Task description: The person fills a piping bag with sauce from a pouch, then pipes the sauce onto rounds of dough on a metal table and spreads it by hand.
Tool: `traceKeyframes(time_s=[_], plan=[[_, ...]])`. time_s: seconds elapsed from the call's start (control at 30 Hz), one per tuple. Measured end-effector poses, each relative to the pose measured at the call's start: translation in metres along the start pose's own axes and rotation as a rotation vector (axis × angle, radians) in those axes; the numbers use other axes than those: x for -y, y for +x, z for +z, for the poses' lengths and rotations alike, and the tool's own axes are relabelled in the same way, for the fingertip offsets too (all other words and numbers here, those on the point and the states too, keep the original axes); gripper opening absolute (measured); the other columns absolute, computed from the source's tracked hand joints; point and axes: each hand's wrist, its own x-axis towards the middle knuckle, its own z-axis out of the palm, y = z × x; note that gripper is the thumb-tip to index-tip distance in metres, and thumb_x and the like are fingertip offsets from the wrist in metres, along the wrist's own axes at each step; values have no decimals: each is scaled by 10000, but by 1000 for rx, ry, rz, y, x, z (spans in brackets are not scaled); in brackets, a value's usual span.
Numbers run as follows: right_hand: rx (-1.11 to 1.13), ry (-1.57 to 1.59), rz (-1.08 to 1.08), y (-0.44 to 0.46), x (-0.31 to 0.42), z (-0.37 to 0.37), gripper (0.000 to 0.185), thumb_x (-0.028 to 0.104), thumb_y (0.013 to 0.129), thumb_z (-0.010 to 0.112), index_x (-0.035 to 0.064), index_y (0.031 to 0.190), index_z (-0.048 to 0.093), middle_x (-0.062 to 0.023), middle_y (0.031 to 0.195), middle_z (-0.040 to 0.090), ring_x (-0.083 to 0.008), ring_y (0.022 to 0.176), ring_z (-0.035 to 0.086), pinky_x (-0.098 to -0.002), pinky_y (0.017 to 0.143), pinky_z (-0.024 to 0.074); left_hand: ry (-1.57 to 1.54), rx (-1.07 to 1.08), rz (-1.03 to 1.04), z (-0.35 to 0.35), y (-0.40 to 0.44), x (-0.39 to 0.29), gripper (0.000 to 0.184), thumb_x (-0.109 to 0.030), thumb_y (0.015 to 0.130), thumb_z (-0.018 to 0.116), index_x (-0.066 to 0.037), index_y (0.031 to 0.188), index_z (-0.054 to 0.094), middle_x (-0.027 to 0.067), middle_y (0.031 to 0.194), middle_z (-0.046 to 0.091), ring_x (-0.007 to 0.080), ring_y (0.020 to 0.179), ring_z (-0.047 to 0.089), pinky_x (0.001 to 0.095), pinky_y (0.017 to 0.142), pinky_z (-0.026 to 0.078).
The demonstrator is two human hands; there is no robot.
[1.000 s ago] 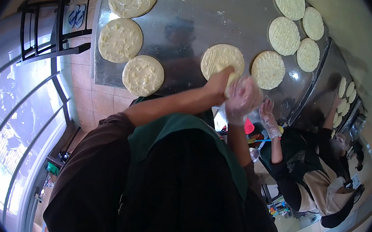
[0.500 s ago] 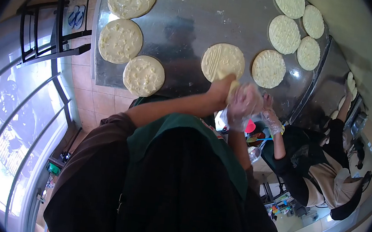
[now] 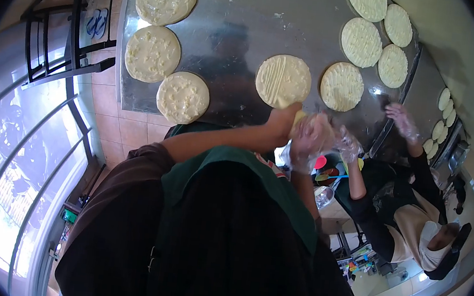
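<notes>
A pale dough round [image 3: 300,79] lies on the metal table, with thin cream-coloured stripes across its left and middle part. Just below its near edge, my bare left hand [image 3: 282,121] is closed round the lower end of a piping bag [image 3: 298,117] that has pale yellow filling. The tip end points at the round's lower edge. My right hand [image 3: 310,135], in a clear plastic glove, is wrapped round the upper part of the bag, its fingers slightly blurred. Beside it on the right sits another round [image 3: 342,87], covered in stripes.
Three glossy rounds with lumps [image 3: 153,54] lie along the metal table's [image 3: 234,9] left side. Several striped rounds [image 3: 362,42] are at the upper right. A co-worker's gloved hands [image 3: 404,122] are close on my right, near a red cup [image 3: 320,162] and a metal bowl [image 3: 323,196].
My hands and the piping bag have shifted slightly down, toward me. The co-worker's far arm has drawn back from the small rounds at the far right to the table's seam.
</notes>
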Motion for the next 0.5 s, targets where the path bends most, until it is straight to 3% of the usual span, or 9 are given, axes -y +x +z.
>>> traceKeyframes(time_s=[0.07,0.17,0.27,0.33,0.37,0.43,0.5], plan=[[-63,14,-6,30,-8,16,406,18,681,662,-32,1066,542,-140,870,580,-333,736,564,-442,636,423,-866,-76,-333,7,40,-19,260,-274,815,589,-17,829,552,95,771,579,218,715,600,370,665,485],[-63,176,40,96,42,9,127,145,829,527,36,817,463,-71,707,470,-208,610,467,-344,567,378,-861,-23,-208,2,59,-59,262,-262,811,584,-4,849,556,98,767,583,224,711,600,383,669,485],[-226,-325,-404,105,69,-7,116,118,822,542,30,845,471,-72,713,478,-202,621,469,-337,579,393,-903,-77,-287,7,50,-51,282,-231,768,607,37,855,585,115,802,589,215,704,604,365,625,483],[-205,-366,-394,69,62,-17,393,27,686,665,-51,1050,540,-138,812,588,-309,662,567,-414,563,426,-652,-10,-262,9,35,-11,262,-250,787,624,-34,921,558,114,811,592,212,743,605,364,671,481],[-110,-203,-162,20,23,-9,392,27,692,663,-53,1055,539,-149,832,588,-314,692,573,-420,586,432,-527,22,-248,11,27,7,261,-259,796,633,-70,954,545,114,815,594,210,762,606,363,694,480],[21,-32,66,-34,-25,-6,392,23,699,658,-54,1064,539,-162,858,590,-318,726,583,-424,611,439,-452,10,-227,16,5,24,290,-247,778,621,-2,925,576,119,822,595,206,743,608,372,659,484],[54,-54,41,-41,-34,-9,392,20,702,653,-52,1071,542,-167,869,592,-317,730,587,-420,613,442,-473,-34,-240,17,4,9,308,-240,774,617,27,925,583,125,830,595,214,736,608,378,644,485]])
